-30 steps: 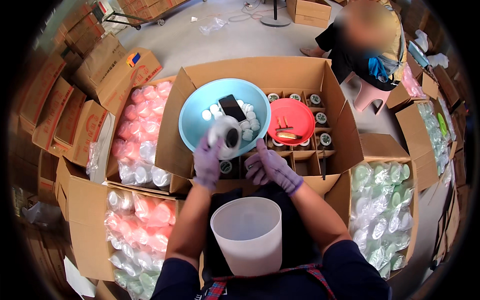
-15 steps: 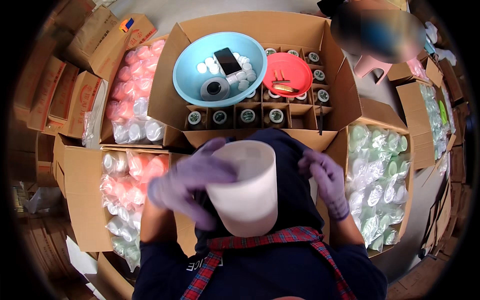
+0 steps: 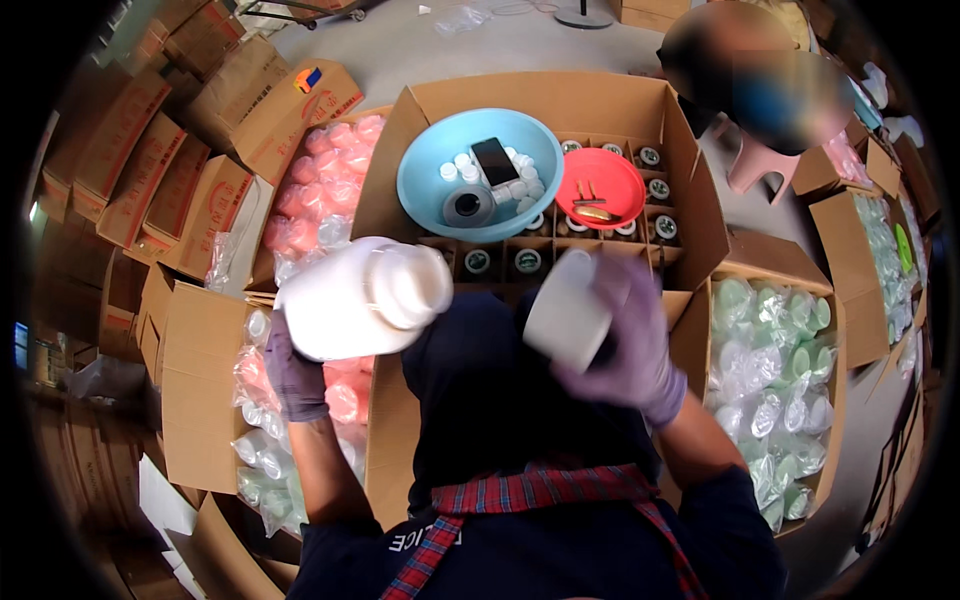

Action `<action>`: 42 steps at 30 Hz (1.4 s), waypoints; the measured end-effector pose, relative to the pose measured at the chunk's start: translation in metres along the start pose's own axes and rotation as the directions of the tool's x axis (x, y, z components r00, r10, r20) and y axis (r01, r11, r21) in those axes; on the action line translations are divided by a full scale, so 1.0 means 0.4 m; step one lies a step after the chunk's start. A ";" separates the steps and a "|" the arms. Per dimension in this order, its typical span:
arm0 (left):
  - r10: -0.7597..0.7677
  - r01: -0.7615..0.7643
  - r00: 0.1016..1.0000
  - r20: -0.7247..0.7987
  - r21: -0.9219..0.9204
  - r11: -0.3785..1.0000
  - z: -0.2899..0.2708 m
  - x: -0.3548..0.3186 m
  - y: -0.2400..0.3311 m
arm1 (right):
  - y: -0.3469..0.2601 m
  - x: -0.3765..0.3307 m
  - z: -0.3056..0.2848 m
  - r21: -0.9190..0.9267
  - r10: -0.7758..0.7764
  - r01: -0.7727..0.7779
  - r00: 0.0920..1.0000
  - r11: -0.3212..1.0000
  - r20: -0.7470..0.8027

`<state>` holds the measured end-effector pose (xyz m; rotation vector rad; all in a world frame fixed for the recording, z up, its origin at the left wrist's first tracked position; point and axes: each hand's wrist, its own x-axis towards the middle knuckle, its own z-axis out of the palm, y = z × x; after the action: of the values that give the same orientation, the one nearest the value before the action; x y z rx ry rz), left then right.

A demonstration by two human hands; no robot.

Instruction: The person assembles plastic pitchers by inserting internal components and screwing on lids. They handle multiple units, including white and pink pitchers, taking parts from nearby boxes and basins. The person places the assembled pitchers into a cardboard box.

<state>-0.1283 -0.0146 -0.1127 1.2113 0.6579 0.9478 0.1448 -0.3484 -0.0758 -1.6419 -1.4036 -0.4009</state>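
Observation:
My left hand (image 3: 293, 372), in a purple glove, is closed round the bottom end of a large white plastic jar (image 3: 345, 300). The jar lies tilted on its side in the air, its narrower neck end pointing right. My right hand (image 3: 640, 350), gloved too and blurred, grips a white cup-shaped piece (image 3: 567, 315) above my lap. Its inside cannot be made out. Beyond both hands stands a light blue basin (image 3: 415, 205) with small white caps (image 3: 515, 188), a black phone (image 3: 492, 161) and a grey tape roll (image 3: 468, 205) in it.
A red plate (image 3: 625, 180) with small brass-coloured pieces rests beside the basin on a divided carton (image 3: 690, 150) of capped bottles. Cartons of bagged pink cups (image 3: 318, 170) and green cups (image 3: 765, 370) flank me. Another person sits at the far right near a pink stool (image 3: 760, 165).
The view has tilted upward. Earlier a white tub-shaped container was between my hands at my lap. Now my left hand holds the jar up at left, and my right grips the cup-shaped piece.

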 end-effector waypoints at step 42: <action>0.070 0.032 0.922 0.381 -0.253 0.967 0.281 0.021 -0.076 | -0.004 -0.060 0.044 0.470 -0.082 -0.009 0.982 0.883 0.172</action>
<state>-0.0220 -0.0628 -0.1132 1.1314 0.1994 0.7505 0.1309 -0.3494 -0.1022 -1.2750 -1.5286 0.0815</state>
